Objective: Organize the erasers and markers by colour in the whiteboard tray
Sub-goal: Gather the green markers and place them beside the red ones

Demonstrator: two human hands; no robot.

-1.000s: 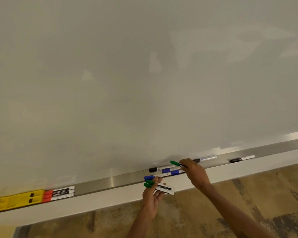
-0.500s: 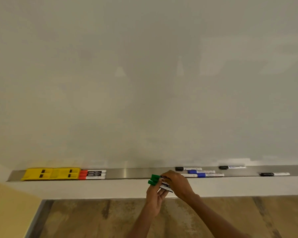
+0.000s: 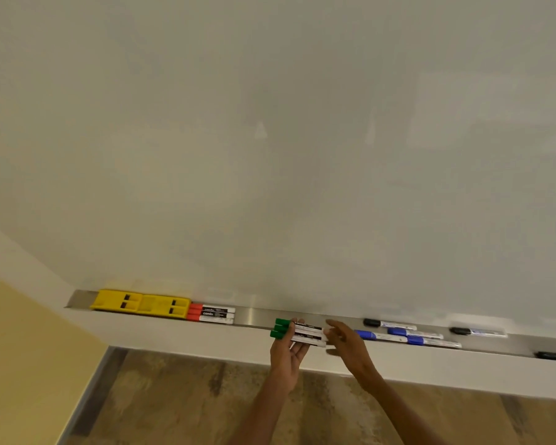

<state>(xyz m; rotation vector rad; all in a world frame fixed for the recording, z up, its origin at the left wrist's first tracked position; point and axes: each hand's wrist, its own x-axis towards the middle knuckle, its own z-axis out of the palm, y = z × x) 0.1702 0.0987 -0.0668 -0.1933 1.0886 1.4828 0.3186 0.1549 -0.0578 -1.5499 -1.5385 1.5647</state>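
Left hand [image 3: 286, 354] gripped three green-capped white markers [image 3: 297, 332] side by side, just at the front edge of the long metal whiteboard tray [image 3: 260, 317]. Right hand [image 3: 347, 343] hovered beside their tail ends, fingers loose, holding nothing. Yellow plastic erasers [image 3: 140, 303] and red-capped markers [image 3: 211, 313] lay together at tray's left; blue-capped markers [image 3: 405, 336] and black-capped markers [image 3: 389, 324] to the right

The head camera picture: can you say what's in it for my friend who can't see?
A person's left hand holds three green markers by a whiteboard tray, right hand open beside them. Yellow erasers and red markers sit left; blue markers and black markers lie right.
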